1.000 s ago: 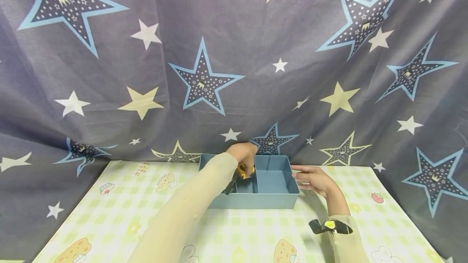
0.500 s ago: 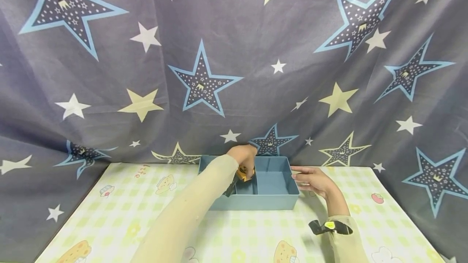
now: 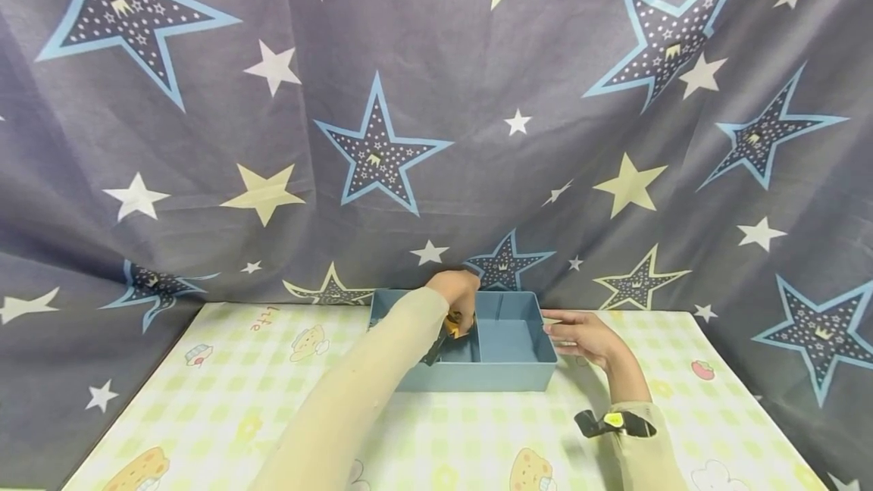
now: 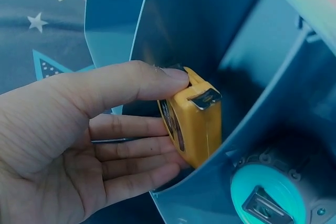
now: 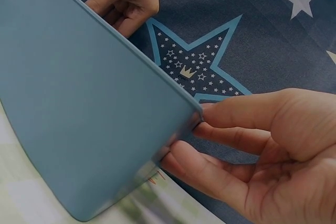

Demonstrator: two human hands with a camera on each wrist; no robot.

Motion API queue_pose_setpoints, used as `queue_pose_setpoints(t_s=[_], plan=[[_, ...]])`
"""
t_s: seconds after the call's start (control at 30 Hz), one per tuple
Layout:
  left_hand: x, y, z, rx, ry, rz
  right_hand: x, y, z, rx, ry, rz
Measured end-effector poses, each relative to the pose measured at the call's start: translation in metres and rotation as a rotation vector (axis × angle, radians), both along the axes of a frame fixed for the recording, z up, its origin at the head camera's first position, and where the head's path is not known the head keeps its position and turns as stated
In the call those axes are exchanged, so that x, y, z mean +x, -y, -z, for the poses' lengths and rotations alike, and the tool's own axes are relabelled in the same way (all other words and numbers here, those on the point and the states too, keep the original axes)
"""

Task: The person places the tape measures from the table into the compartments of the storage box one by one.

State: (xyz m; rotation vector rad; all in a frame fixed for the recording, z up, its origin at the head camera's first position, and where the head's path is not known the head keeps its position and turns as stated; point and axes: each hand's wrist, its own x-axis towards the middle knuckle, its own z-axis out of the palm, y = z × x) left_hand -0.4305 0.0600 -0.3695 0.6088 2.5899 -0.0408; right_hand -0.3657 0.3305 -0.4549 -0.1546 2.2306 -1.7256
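In the left wrist view, my left hand [image 4: 89, 135] pinches a yellow tape measure [image 4: 202, 124] between the thumb and the fingers. This tape measure stands on edge inside a compartment of the blue-grey divided box [image 3: 477, 377]; whether it touches the floor of the box I cannot tell. A second tape measure, teal and black [image 4: 270, 190], lies in the neighbouring compartment beyond a divider. My right hand [image 3: 592, 338] touches the outside of the box's right end with nearly straight fingertips. In the head view, the left sleeve covers the left part of the box.
The box stands near the back edge of a table with a green-and-white checked cloth [image 3: 273, 385]. Right behind it hangs a grey curtain with stars [image 3: 436, 195]. A divider [image 3: 478, 336] separates the middle compartment from the right one. A black strap [image 3: 621, 423] circles the right wrist.
My left hand has shifted very slightly at the compartment, and less of the yellow tape measure shows in the head view. The right hand and the box have stayed in place.
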Motion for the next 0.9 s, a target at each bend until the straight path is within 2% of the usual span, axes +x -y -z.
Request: queue_pose_setpoints(t_s=[0.17,0.4,0.5,0.67,0.9], plan=[[0.002,-0.004,-0.001,-0.029,0.001,0.0,-0.001,0.0,0.001,0.0,0.004,0.006],[-0.004,-0.021,-0.002,-0.218,0.027,-0.009,-0.002,-0.001,0.002,-0.001,0.001,0.004],[-0.006,-0.024,-0.001,-0.248,0.029,-0.021,-0.002,-0.001,0.002,0.0,0.0,0.006],[-0.007,-0.021,0.001,-0.209,0.031,-0.035,-0.002,-0.001,0.002,0.002,-0.015,-0.022],[-0.008,-0.013,0.007,-0.108,0.067,-0.057,-0.002,-0.001,0.003,-0.004,-0.003,-0.003]])
